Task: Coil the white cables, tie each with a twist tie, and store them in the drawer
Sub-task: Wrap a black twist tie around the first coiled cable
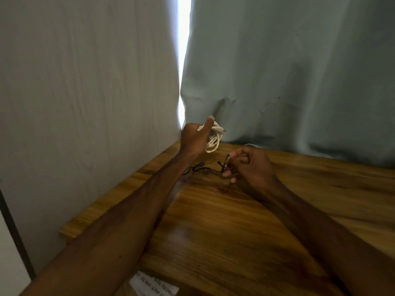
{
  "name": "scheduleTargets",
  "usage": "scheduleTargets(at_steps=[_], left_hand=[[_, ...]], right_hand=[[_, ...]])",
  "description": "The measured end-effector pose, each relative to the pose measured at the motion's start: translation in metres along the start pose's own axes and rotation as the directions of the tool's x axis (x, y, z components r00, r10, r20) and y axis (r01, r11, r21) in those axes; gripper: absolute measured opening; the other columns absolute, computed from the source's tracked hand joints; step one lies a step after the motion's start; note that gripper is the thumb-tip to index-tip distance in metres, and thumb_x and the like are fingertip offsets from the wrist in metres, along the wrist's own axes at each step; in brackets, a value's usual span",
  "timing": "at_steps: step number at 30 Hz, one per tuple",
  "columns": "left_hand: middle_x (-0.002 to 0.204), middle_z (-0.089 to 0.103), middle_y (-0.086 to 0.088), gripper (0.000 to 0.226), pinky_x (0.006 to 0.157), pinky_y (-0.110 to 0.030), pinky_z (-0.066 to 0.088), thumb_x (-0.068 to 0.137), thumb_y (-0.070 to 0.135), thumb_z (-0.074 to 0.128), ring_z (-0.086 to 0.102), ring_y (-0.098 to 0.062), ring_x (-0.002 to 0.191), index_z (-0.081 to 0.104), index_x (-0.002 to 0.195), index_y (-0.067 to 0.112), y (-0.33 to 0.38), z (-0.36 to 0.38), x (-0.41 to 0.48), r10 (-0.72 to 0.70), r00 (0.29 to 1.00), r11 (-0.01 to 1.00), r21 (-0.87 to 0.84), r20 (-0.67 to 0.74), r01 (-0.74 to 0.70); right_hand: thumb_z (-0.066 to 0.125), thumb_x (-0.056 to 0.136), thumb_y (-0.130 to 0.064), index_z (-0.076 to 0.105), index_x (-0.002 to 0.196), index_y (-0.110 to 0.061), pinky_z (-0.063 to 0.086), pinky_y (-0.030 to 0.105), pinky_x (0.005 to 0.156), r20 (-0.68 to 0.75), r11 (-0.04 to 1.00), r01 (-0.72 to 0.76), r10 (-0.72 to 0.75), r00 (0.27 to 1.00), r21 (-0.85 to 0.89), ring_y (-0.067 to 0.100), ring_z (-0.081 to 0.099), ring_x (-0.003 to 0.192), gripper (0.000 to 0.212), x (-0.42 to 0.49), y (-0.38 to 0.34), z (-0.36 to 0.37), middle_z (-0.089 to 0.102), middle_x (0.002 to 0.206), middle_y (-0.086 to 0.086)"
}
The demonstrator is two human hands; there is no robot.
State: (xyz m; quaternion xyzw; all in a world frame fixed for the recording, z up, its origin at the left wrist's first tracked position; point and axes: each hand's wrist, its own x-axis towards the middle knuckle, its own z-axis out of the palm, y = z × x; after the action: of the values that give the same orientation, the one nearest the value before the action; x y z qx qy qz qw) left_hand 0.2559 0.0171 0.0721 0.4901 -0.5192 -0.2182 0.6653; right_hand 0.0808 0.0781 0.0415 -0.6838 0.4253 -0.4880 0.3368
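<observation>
While gripping the coiled white cable in the left hand above the table, hold the curl tight to prevent sprung loops. Lift the black twist tie, pinched by the right hand, slowly to avoid dragging the loose strand beside it.

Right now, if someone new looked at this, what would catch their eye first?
First, the bright slit of daylight between the two grey curtains, top centre. Below it, the left hand holds a coiled white cable in front of the curtains, thumb raised. Just right of that, the right hand pinches a thin black twist tie low over the wooden table.
</observation>
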Motion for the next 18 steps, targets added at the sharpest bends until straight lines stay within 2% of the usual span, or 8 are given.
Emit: scheduleTargets(at_steps=[3,6,9,11,14,18], left_hand=[[0.038,0.054,0.009,0.051,0.052,-0.015,0.044,0.098,0.039,0.066,0.053,0.002,0.040,0.061,0.053,0.015,0.000,0.001,-0.001,0.006,1.000,1.000,0.025,0.003,-0.006],[0.037,0.053,0.010,0.052,0.051,-0.014,0.043,0.097,0.039,0.067,0.053,0.002,0.039,0.059,0.051,0.017,0.001,0.002,-0.002,0.009,1.000,0.999,0.034,0.001,-0.009],[0.038,0.053,0.011,0.052,0.054,-0.017,0.043,0.098,0.041,0.066,0.053,0.002,0.040,0.059,0.051,0.019,0.001,0.002,-0.002,0.005,1.000,0.999,0.041,0.015,-0.006],[0.038,0.053,0.011,0.052,0.054,-0.017,0.043,0.098,0.041,0.066,0.053,0.002,0.041,0.059,0.051,0.019,0.001,0.003,-0.004,0.007,1.000,0.999,0.045,0.024,-0.008],[0.040,0.056,0.009,0.050,0.054,-0.017,0.044,0.097,0.041,0.067,0.056,0.001,0.043,0.063,0.053,0.018,0.000,0.005,-0.006,0.009,0.999,0.999,0.038,0.042,-0.010],[0.049,0.063,0.006,0.048,0.060,-0.021,0.049,0.096,0.044,0.066,0.061,-0.004,0.049,0.070,0.060,0.013,0.000,0.007,-0.009,0.004,0.998,0.999,0.038,0.070,-0.006]], right_hand=[[0.056,0.103,-0.012,0.061,0.104,-0.011,0.062,0.043,0.062,0.005,1.000,-0.018,0.018,1.000,-0.018,0.028,0.077,0.072,0.005,0.002,-0.002,0.002,0.077,0.083,0.012],[0.056,0.103,-0.011,0.061,0.105,-0.012,0.055,0.028,0.052,-0.021,0.998,-0.006,0.005,1.000,-0.064,0.025,0.076,0.070,0.006,0.004,-0.003,-0.001,0.077,0.080,0.011],[0.058,0.101,-0.008,0.063,0.103,-0.010,0.047,0.015,0.045,-0.076,0.998,0.014,-0.019,0.997,-0.067,0.014,0.074,0.063,0.006,0.006,-0.005,-0.011,0.077,0.080,0.008],[0.060,0.099,-0.008,0.065,0.102,-0.007,0.047,0.017,0.045,-0.101,1.000,-0.009,0.006,0.995,-0.025,0.016,0.074,0.064,0.005,0.010,-0.005,-0.018,0.078,0.081,0.008],[0.063,0.097,-0.009,0.068,0.102,-0.006,0.051,0.027,0.048,-0.072,0.982,-0.134,0.144,0.987,0.129,0.017,0.074,0.066,0.008,0.012,-0.005,-0.025,0.079,0.085,0.011],[0.065,0.094,-0.010,0.072,0.101,-0.006,0.050,0.029,0.053,-0.052,0.933,-0.299,0.315,0.948,0.203,0.018,0.069,0.070,0.010,0.009,-0.003,-0.029,0.079,0.090,0.012]])
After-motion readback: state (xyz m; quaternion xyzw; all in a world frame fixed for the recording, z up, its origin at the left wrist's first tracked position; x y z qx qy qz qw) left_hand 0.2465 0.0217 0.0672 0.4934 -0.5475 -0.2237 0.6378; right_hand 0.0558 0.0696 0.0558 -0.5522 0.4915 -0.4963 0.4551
